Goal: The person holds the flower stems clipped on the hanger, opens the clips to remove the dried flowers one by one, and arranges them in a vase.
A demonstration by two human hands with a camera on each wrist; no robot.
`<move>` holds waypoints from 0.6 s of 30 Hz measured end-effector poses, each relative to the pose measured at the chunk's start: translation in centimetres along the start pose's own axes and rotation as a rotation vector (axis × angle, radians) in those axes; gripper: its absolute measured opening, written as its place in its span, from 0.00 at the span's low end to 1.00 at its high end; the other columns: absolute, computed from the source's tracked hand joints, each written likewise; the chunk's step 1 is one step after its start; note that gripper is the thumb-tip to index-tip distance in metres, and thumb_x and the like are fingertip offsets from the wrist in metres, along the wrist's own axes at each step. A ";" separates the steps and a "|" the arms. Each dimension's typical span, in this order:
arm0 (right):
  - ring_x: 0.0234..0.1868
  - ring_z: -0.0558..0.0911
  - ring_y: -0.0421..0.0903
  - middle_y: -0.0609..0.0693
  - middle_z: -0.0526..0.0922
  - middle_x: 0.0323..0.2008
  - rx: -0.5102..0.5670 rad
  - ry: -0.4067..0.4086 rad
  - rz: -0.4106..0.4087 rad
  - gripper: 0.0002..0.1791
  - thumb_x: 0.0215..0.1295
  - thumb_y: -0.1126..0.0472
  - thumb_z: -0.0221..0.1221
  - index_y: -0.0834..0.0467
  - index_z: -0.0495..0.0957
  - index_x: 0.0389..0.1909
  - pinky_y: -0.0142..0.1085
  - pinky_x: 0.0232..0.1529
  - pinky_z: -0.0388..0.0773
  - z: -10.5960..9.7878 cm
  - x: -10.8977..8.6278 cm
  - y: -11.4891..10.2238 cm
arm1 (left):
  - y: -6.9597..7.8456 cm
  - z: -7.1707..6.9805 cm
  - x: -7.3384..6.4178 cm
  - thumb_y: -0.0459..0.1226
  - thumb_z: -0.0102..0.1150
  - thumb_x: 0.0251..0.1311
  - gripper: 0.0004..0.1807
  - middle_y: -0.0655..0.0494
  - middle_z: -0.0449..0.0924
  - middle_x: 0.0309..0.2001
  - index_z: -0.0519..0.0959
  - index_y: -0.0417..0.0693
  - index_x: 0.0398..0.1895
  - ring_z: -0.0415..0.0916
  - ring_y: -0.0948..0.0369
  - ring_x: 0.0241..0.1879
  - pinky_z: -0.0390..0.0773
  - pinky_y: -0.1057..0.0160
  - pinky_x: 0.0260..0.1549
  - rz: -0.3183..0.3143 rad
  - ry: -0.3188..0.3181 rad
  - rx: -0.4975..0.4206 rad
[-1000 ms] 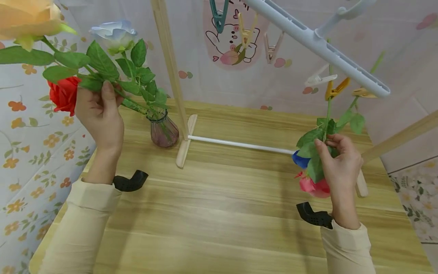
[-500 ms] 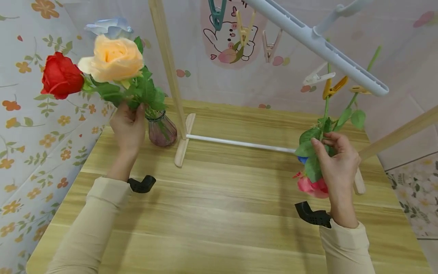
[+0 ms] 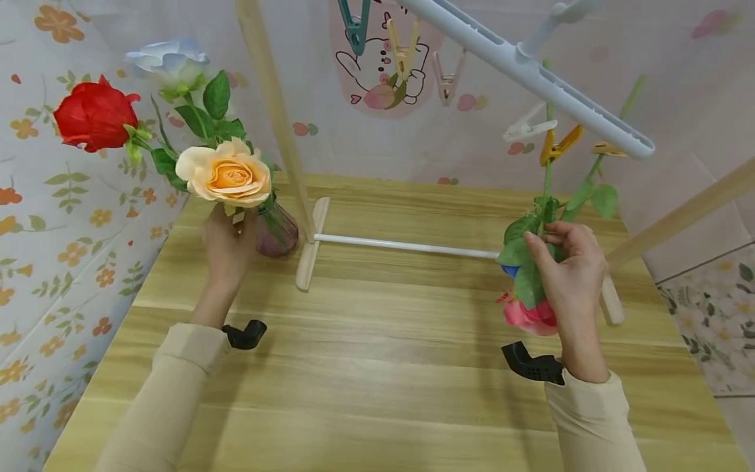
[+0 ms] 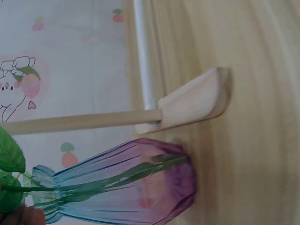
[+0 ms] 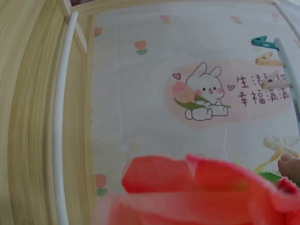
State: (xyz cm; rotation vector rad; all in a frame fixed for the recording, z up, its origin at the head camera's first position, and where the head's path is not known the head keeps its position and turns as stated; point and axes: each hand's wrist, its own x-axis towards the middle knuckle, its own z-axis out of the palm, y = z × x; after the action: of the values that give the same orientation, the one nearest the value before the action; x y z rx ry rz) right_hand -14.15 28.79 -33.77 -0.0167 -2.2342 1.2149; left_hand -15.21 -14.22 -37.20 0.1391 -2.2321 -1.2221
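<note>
In the head view my left hand [image 3: 227,246] grips the stem of a peach rose [image 3: 230,176], just below the bloom, at the vase. The bloom hides part of the fingers. A red rose [image 3: 97,118] and a pale blue rose [image 3: 171,62] lean up behind it. The purple-blue glass vase [image 4: 122,187] holds several green stems, with my fingertips [image 4: 33,216] by its neck. At the right, my right hand [image 3: 572,262] pinches the leafy stem of a pink rose [image 3: 531,318], which hangs bloom-down from a yellow clip [image 3: 557,145]. A blue bloom [image 3: 510,269] shows behind its leaves.
A pale blue hanger bar [image 3: 531,72] slants overhead with several clips, including a white clip [image 3: 527,124] and a teal clip [image 3: 355,29]. Wooden posts [image 3: 274,111] and a white crossbar [image 3: 407,246] form a stand on the wooden table [image 3: 377,367].
My left hand has moved right and down towards the vase, and the peach bloom has swung in front of it. My right hand still pinches the hanging stem; the head view has shifted slightly.
</note>
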 end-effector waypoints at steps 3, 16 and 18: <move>0.32 0.75 0.19 0.23 0.72 0.30 0.017 -0.003 0.015 0.09 0.60 0.67 0.66 0.68 0.80 0.38 0.13 0.31 0.68 0.0 0.1 0.0 | -0.3 0.2 -1.3 0.32 0.51 0.68 0.18 0.32 0.75 0.53 0.75 0.24 0.52 0.74 0.43 0.56 0.75 0.84 0.44 -0.010 0.057 0.004; 0.30 0.79 0.21 0.24 0.77 0.27 0.195 -0.021 0.028 0.08 0.60 0.69 0.65 0.54 0.77 0.32 0.15 0.29 0.72 1.5 -0.1 -0.1 | 5.8 7.7 -6.8 0.24 0.60 0.60 0.08 0.36 0.83 0.38 0.81 0.29 0.41 0.79 0.69 0.37 0.77 0.79 0.37 0.284 -0.053 -0.305; 0.31 0.79 0.21 0.26 0.77 0.28 0.223 -0.031 0.034 0.09 0.60 0.70 0.64 0.54 0.76 0.32 0.15 0.29 0.73 2.0 -0.2 -0.2 | 9.3 9.8 -6.1 0.26 0.61 0.60 0.09 0.39 0.85 0.38 0.82 0.31 0.42 0.82 0.62 0.36 0.79 0.76 0.36 0.365 -0.203 -0.340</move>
State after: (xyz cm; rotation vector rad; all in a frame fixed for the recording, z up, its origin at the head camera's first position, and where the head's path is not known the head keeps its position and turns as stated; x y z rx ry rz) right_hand -14.93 27.07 -34.56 0.0524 -2.1193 1.4859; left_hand -13.76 0.54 -36.51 -0.5227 -2.0528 -1.4287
